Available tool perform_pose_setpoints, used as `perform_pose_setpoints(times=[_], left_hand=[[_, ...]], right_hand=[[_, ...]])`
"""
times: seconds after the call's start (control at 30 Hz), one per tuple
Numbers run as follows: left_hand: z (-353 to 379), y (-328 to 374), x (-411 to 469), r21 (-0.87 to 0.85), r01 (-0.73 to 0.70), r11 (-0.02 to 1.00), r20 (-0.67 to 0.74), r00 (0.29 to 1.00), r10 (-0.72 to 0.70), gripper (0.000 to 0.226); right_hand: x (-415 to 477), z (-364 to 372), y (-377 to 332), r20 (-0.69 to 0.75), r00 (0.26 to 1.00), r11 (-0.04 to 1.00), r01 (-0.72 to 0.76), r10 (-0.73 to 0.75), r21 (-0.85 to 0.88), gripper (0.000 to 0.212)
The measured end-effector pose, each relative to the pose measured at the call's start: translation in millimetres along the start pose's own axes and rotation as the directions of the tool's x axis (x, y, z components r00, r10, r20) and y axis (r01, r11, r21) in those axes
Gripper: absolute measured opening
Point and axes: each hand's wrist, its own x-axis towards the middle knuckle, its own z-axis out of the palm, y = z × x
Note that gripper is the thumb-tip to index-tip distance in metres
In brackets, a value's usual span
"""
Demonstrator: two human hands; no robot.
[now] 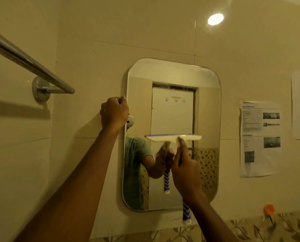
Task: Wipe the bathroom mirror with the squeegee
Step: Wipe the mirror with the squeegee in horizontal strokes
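Note:
A rounded-corner mirror [206,105] hangs on the tiled wall ahead. My right hand [186,173] grips a squeegee [173,137] by its blue-and-white striped handle, which pokes out below my wrist. The white blade lies level against the glass, a little below the mirror's middle. My left hand [114,113] is closed on the mirror's left edge, fingers curled round the rim. The glass reflects a door, my arm and the squeegee.
A chrome towel rail [23,58] juts out from the wall at upper left, near my left arm. Printed paper sheets [261,138] are stuck to the wall right of the mirror. An orange hook [268,209] sits at lower right, above leaf-patterned tiles.

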Motion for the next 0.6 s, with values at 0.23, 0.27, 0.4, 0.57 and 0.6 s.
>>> perform_pose_setpoints(times=[0.23, 0.27, 0.4, 0.57, 0.6], left_hand=[[2.3, -23.7, -27.9, 0.039, -0.066, 0.997, 0.004, 0.998, 0.066, 0.039], [1.9, -24.6, -30.1, 0.047, -0.069, 0.997, 0.008, 0.998, 0.068, 0.04], [0.5, -32.1, -36.3, 0.077, -0.07, 0.995, 0.023, 0.997, 0.068, 0.043], [-0.2, -40.7, -51.4, 0.126, -0.101, 0.987, 0.054, 0.994, 0.095, 0.04], [0.1, -43.2, -54.5, 0.132, -0.1, 0.986, 0.061, 0.994, 0.092, 0.039]], right_hand=[[47.3, -7.8, -18.4, -0.067, 0.998, 0.998, 0.0, 0.004, 0.06, 0.045], [59.0, -8.9, -20.5, -0.087, 0.996, 0.998, 0.011, -0.006, 0.062, 0.045], [60.3, -3.4, -16.2, -0.099, 0.995, 0.999, 0.026, -0.022, 0.034, 0.047], [-11.0, 13.8, 11.7, -0.023, 1.0, 1.0, 0.016, -0.015, 0.019, 0.072], [-26.3, 16.3, 17.5, -0.005, 1.0, 1.0, 0.005, -0.005, 0.006, 0.076]])
